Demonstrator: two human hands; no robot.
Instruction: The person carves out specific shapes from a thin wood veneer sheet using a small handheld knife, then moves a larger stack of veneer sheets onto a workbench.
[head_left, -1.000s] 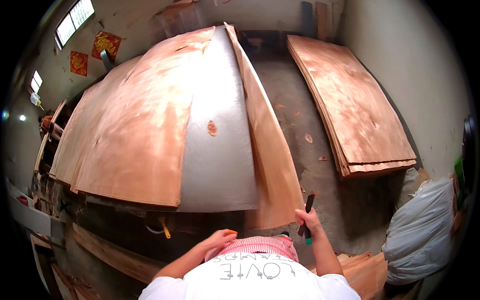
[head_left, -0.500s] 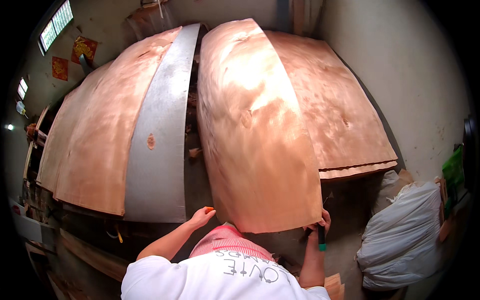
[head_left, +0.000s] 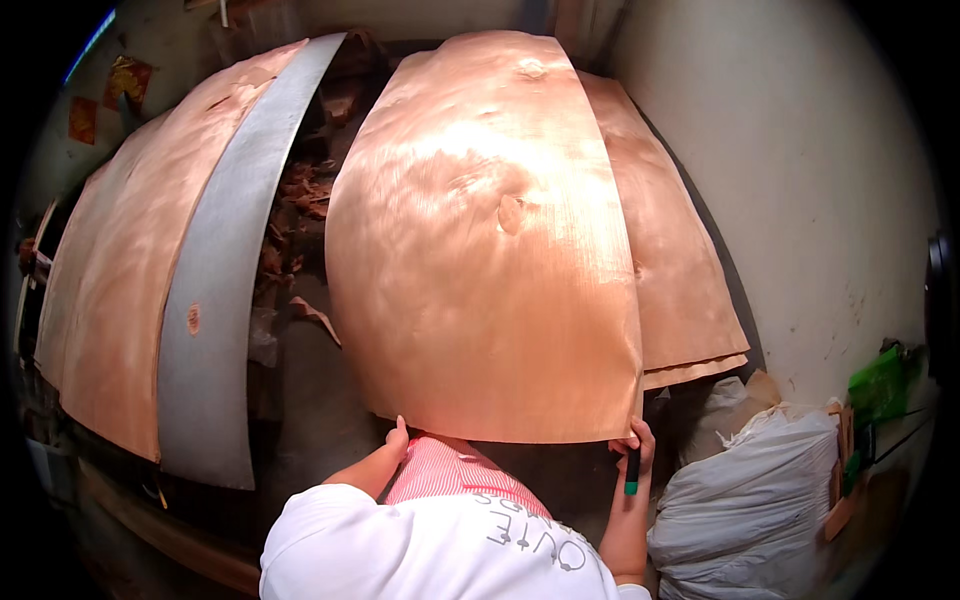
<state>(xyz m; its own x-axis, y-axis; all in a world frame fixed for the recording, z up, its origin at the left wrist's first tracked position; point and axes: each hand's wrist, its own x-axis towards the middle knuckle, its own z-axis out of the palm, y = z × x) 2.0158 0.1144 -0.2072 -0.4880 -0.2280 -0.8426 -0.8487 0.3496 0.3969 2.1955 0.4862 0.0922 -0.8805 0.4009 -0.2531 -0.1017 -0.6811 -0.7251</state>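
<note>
A broad, thin wood veneer sheet (head_left: 470, 330) stretches away from me, bowed upward, with a knot mark near its middle. At its near left corner my left hand (head_left: 394, 440) is closed on the edge, thumb on top. My right hand (head_left: 640, 445) is closed at the near right corner and also holds a dark stick-like handle with a green end (head_left: 631, 476). The rest of that tool is hidden, so its kind cannot be told. Beneath and to the right of the sheet lies a stack of more veneer (head_left: 680, 270).
On the left stands another veneer stack (head_left: 120, 290) beside a long grey panel (head_left: 215, 270). Torn veneer scraps (head_left: 290, 215) lie in the gap between. A white sack (head_left: 750, 500) and a green bag (head_left: 878, 385) sit at right, near the wall (head_left: 790, 190).
The held sheet has shifted left relative to the right stack, covering more of the gap. My left hand has come from beside the sheet onto its corner. The whole view has turned rightward.
</note>
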